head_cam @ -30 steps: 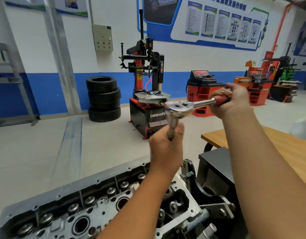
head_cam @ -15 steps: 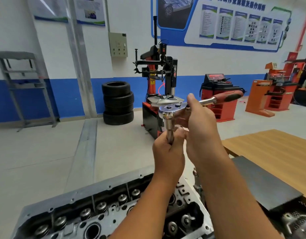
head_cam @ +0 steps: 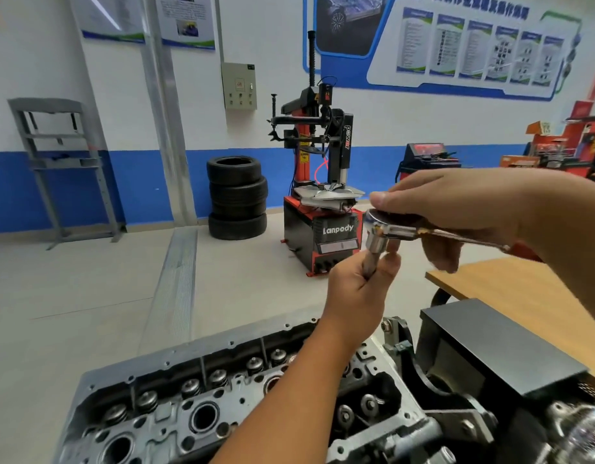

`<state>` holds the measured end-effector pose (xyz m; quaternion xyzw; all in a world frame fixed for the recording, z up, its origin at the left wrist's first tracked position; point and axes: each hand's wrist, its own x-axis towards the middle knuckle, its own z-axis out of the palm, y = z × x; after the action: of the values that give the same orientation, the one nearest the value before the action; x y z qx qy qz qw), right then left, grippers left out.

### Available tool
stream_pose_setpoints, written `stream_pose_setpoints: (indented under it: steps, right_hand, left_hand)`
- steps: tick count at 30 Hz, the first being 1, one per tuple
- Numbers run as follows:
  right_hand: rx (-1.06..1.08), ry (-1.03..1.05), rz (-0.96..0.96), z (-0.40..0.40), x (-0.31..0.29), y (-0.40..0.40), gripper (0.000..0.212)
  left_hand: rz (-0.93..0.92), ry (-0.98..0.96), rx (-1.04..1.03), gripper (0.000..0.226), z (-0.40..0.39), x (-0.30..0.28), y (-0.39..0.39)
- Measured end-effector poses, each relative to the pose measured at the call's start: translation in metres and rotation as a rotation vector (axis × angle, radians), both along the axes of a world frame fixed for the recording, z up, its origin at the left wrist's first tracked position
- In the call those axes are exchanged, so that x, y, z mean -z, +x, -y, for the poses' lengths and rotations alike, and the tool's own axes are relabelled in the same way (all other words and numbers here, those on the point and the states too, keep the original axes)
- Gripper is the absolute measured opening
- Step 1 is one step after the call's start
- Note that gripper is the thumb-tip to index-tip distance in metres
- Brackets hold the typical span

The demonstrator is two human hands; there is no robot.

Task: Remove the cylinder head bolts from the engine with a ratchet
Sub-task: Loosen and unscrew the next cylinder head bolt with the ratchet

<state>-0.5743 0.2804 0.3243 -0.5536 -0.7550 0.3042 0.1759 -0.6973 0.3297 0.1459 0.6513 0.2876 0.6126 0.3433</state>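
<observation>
The engine's cylinder head fills the bottom of the view, with valve springs and open plug wells showing. A chrome ratchet stands above its right end on a long extension bar. My left hand grips that bar just below the ratchet head. My right hand lies over the ratchet head and handle, thumb on top and fingers curled underneath. The red grip of the handle is mostly hidden behind my right wrist. The bolt and socket are hidden behind my left forearm.
A black engine stand bracket sits right of the head, with a wooden table behind it. Across the floor stand a tyre changer, a stack of tyres, a grey rack and red machines.
My right hand left the red grip and slid up to the ratchet head. The handle has swung toward me on the right. My left hand kept its hold on the extension bar.
</observation>
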Motion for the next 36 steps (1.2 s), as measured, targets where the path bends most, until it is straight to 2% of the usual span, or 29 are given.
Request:
stream_pose_setpoints:
  steps: [2,4,10,14,16,19,21,23,26,28,31,33,36]
  right_hand:
    - [-0.007,-0.078,-0.070,-0.003,0.000,0.007,0.039]
    - [-0.027,-0.120,-0.110,-0.005,0.003,0.010,0.039]
    - [-0.037,-0.001,-0.171,-0.007,0.017,0.011,0.033]
    - [-0.176,-0.133,-0.492,-0.014,-0.005,0.037,0.024]
    - [-0.205,-0.113,-0.539,-0.020,-0.007,0.045,0.026]
    - [-0.130,-0.049,-0.401,-0.022,0.017,0.051,0.048]
    - [-0.127,-0.028,-0.264,0.001,0.038,0.046,0.040]
    - [-0.195,0.052,-0.045,0.028,0.074,0.037,0.035]
    - [-0.316,0.158,0.345,0.050,0.139,0.004,0.053]
    - [-0.347,0.276,0.385,0.056,0.168,-0.019,0.061]
    - [-0.372,0.615,0.275,0.050,0.189,-0.040,0.079]
    - [-0.406,0.726,0.273,0.046,0.194,-0.056,0.088]
    - [-0.443,0.813,0.307,0.038,0.201,-0.077,0.076]
  left_hand:
    - [-0.013,-0.004,-0.022,0.083,0.002,-0.001,-0.001]
    - [-0.030,0.005,0.008,0.089,0.003,-0.003,-0.004]
    - [-0.190,-0.007,0.218,0.047,0.011,-0.012,-0.025]
    - [-0.202,-0.080,0.252,0.027,0.013,-0.022,-0.037]
    - [-0.198,-0.105,0.237,0.023,0.012,-0.028,-0.050]
    - [-0.232,-0.141,0.229,0.021,0.012,-0.030,-0.066]
    - [-0.272,-0.145,0.224,0.020,0.013,-0.030,-0.072]
    - [-0.287,-0.150,0.209,0.019,0.013,-0.030,-0.075]
    - [-0.272,-0.179,0.216,0.019,0.017,-0.033,-0.079]
    - [-0.283,-0.195,0.244,0.021,0.020,-0.035,-0.081]
    - [-0.319,-0.203,0.270,0.021,0.024,-0.038,-0.082]
    - [-0.354,-0.205,0.263,0.019,0.024,-0.040,-0.083]
    - [-0.420,-0.200,0.216,0.015,0.024,-0.042,-0.086]
